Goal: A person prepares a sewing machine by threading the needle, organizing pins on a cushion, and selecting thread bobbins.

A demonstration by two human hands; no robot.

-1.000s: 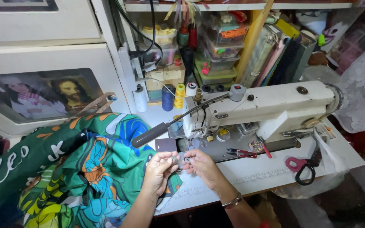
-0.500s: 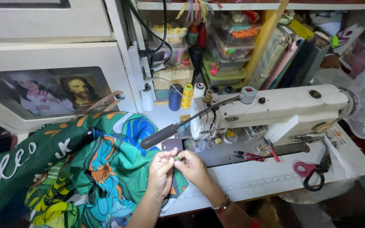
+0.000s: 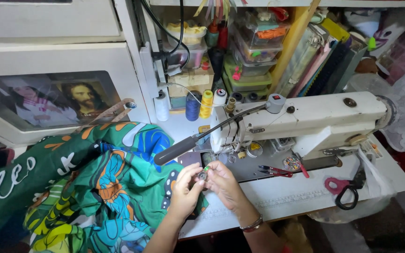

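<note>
Both forearms rise from the lower edge and meet. The left hand (image 3: 183, 189) and right hand (image 3: 224, 183) face each other, fingertips pinched together at one shared grip point, thumbs uppermost, right wrist bent slightly inward

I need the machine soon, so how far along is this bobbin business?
Done: the small round bobbin is out of the white sewing machine. In hand: left hand and right hand hold it together. Left: it is not yet back in the machine, and the green printed fabric lies bunched aside.
</note>
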